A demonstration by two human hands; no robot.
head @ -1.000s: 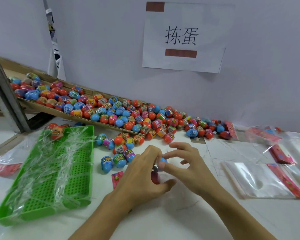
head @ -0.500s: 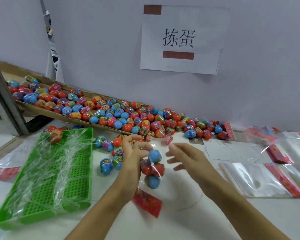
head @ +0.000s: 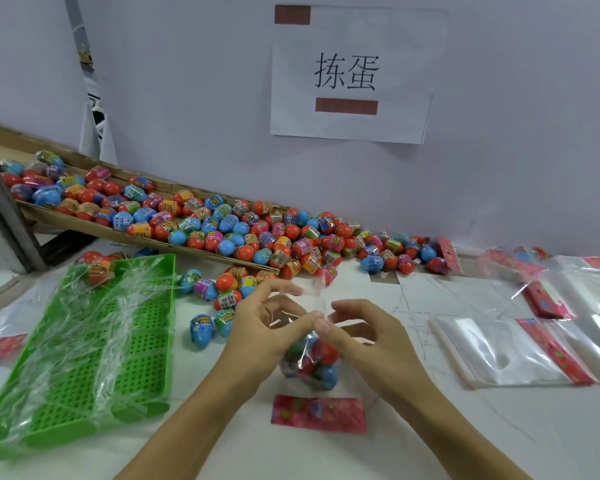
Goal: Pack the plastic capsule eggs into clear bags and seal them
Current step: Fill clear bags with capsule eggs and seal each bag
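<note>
Clear bag [head: 309,362], lower now, pinched by both hands.

Two hands [head: 267,337], one green tray [head: 84,358], one paper sign [head: 350,74], eggs [head: 222,226] too many to count.

Bag [head: 309,362] lower than half a second ago: its red header [head: 318,413] now lies flat on the tabletop, no longer dangling tilted. Right hand [head: 368,337] has closed in from beside the bag; its fingertips now meet the left hand's [head: 267,337] at the neck above the eggs [head: 314,358]. Left grip shifted from the bag's side to that neck. A second ago both hands pressed low on the tabletop over the bag; now raised, film bunched between them.
</note>
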